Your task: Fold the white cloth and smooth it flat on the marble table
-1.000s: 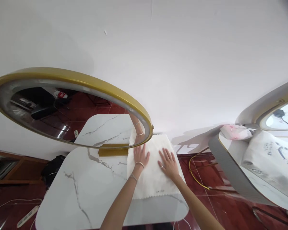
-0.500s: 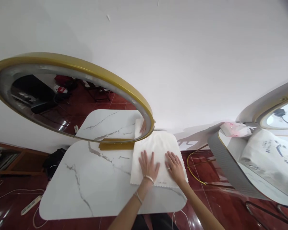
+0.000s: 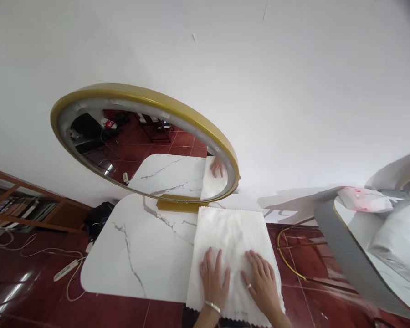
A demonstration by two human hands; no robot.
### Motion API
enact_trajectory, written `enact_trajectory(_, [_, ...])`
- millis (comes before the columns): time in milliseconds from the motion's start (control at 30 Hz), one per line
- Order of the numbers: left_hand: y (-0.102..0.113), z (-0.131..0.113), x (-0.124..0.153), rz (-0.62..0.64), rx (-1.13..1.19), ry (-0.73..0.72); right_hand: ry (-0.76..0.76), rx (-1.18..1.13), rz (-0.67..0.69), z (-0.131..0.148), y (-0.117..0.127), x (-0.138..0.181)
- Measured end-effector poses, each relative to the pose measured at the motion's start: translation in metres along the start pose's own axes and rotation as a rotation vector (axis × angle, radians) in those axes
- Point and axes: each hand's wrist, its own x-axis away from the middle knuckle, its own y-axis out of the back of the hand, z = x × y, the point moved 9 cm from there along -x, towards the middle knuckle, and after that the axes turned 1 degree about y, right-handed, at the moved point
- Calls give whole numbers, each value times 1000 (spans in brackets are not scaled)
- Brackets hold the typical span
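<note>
A white cloth [image 3: 234,228] with scalloped edges lies spread over the right part of a white marble-patterned table [image 3: 150,255]. Its near end hangs past the table's front edge. My left hand [image 3: 214,280] rests flat on the cloth's left half, fingers spread, a bracelet at the wrist. On the right half lies my right hand [image 3: 261,280], palm down with fingers stretched out and a ring on one finger. Neither hand grasps anything. Slight wrinkles run through the cloth ahead of my fingers.
A gold-framed round mirror [image 3: 239,175] stands over the table's back on a gold base [image 3: 177,205]. To the right, another table [image 3: 348,223] bears a tissue pack [image 3: 365,199] and a white bag [image 3: 401,241]. A power strip [image 3: 65,270] with cables lies on the red floor, near a wooden bookshelf [image 3: 48,200].
Both hands and the cloth have slid toward me; the cloth's near end now overhangs the table's front edge, and its far edge has left the table's back. The view has turned left.
</note>
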Motion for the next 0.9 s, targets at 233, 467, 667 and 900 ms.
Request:
enact_trajectory(233, [-9,-3,-120,27,18,-131,-74,-10,-90,-13,-14,-60])
enact_trajectory(467, [-17,24,-136,12,-42,-143,-72,29,-48,14,-37,-74])
enact_trajectory(667, [2,65,-144,8,-70,-116,-47,-2,-19,52,-54,-93])
enact_trajectory(900, [21,127,-151,16,-67,-79,0,-38,-35,118,-68,-99])
